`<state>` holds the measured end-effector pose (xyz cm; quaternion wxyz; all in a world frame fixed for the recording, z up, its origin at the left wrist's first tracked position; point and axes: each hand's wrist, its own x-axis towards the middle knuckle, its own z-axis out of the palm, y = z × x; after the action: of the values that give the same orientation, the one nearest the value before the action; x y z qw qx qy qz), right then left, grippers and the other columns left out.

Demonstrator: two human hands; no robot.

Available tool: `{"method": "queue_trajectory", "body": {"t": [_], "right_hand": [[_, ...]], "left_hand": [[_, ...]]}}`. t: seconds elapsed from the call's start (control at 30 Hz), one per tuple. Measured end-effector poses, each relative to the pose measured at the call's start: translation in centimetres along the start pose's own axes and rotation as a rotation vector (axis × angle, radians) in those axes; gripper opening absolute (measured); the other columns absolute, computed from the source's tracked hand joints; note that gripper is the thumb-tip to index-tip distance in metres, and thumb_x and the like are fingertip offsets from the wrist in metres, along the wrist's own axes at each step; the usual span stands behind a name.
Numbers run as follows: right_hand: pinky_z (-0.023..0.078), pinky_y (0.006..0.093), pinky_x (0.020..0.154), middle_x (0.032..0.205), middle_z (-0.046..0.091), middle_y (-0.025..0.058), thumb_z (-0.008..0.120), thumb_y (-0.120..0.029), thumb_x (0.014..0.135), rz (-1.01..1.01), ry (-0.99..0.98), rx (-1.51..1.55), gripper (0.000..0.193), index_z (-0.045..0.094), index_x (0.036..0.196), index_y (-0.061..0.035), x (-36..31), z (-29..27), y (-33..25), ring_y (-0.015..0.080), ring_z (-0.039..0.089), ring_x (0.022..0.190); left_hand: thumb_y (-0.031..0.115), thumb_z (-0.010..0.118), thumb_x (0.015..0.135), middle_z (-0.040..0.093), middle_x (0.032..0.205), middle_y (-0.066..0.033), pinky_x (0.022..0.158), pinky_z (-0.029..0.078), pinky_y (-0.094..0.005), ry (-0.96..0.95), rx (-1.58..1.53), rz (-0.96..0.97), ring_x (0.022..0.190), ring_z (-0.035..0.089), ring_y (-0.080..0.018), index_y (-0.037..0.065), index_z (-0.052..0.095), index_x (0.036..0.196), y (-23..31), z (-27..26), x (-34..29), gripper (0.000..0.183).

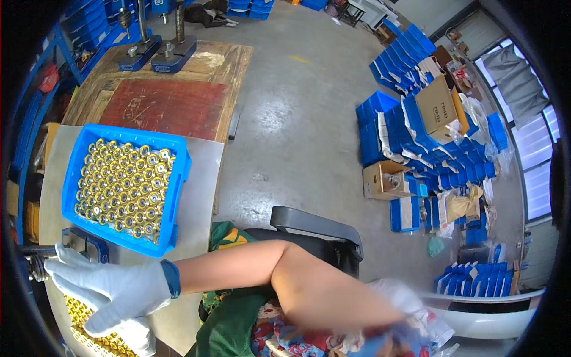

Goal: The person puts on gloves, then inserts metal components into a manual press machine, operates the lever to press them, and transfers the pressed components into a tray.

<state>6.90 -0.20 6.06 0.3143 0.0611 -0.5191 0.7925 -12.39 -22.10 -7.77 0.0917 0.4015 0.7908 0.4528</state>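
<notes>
White cotton glove on the right hand (113,288), reaching across to the surface's (199,178) left edge, fingers spread flat and released, fingertips touching a dark metal handle (37,262). Left hand (138,336) gloved too, low at the near edge beside brass-coloured cylinders (89,327); grip state unclear. Blue plastic crate (178,178) packed with upright brass-topped cylinders (125,187) just beyond, toward the far-left corner.

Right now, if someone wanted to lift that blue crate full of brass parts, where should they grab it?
Probably by the two short end rims of the blue crate, one hand on each, from above. The brass parts fill it edge to edge, leaving no grip inside, and it likely weighs a lot.
</notes>
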Motion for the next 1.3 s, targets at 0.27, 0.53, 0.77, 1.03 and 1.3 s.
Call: {"method": "queue_trajectory", "body": {"t": [0.27, 0.53, 0.77, 1.03, 1.3], "right_hand": [[0.004, 0.0414, 0.121, 0.159, 0.013, 0.0281, 0.084, -0.053, 0.063, -0.099, -0.392, -0.233, 0.086, 0.061, 0.128, -0.001, -0.7, -0.2, 3.3, 0.0336, 0.003, 0.151], [0.042, 0.0475, 0.103, 0.129, 0.058, 0.0257, 0.046, -0.059, 0.094, -0.531, -0.746, -0.15, 0.071, 0.06, 0.124, 0.0041, 0.1, 0.0, 3.9, 0.045, 0.053, 0.122], [0.045, 0.0407, 0.063, 0.065, 0.057, 0.0041, 0.078, -0.023, 0.076, -0.517, -0.172, -0.205, 0.026, 0.058, 0.067, -0.0096, -0.3, 3.2, 8.4, 0.0242, 0.059, 0.073], [0.042, 0.0324, 0.07, 0.068, 0.059, 0.0012, 0.077, -0.019, 0.075, -0.668, -0.045, -0.19, 0.026, 0.054, 0.065, -0.0127, -0.9, 4.3, 8.4, 0.02, 0.056, 0.066], [0.044, 0.0414, 0.083, 0.095, 0.065, 0.0037, 0.074, -0.017, 0.075, 0.168, -0.59, 0.005, 0.025, 0.066, 0.098, -0.0135, -3.6, 6.2, 8.7, 0.0225, 0.061, 0.086]], "left_hand": [[0.048, 0.057, 0.089, 0.036, 0.151, -0.0235, 0.111, 0.031, -0.0445, -0.099, -0.278, -0.016, 0.135, 0.04, -0.034, 0.0, 0.036, 0.147, 8.0, 7.5, -1.7, 0.078], [0.046, 0.063, 0.085, 0.036, 0.148, -0.0276, 0.108, 0.035, -0.0455, -0.153, -0.512, -0.02, 0.132, 0.043, -0.0366, 0.0, 0.038, 0.146, 14.5, 10.9, -3.1, 0.08], [0.044, 0.067, 0.082, 0.036, 0.146, -0.0312, 0.106, 0.038, -0.0464, -0.212, -0.728, -0.026, 0.128, 0.045, -0.0388, 0.0, 0.039, 0.145, 18.3, 13.9, -4.2, 0.081], [0.041, 0.073, 0.078, 0.037, 0.143, -0.0353, 0.103, 0.041, -0.0475, -0.221, -0.992, -0.018, 0.125, 0.048, -0.0414, 0.0, 0.04, 0.143, 21.0, 14.3, -5.0, 0.083], [0.039, 0.078, 0.075, 0.037, 0.141, -0.0394, 0.1, 0.045, -0.0485, 0.256, -1.036, 0.11, 0.121, 0.051, -0.0439, 0.001, 0.041, 0.142, 17.0, 3.3, -3.5, 0.086]]}}
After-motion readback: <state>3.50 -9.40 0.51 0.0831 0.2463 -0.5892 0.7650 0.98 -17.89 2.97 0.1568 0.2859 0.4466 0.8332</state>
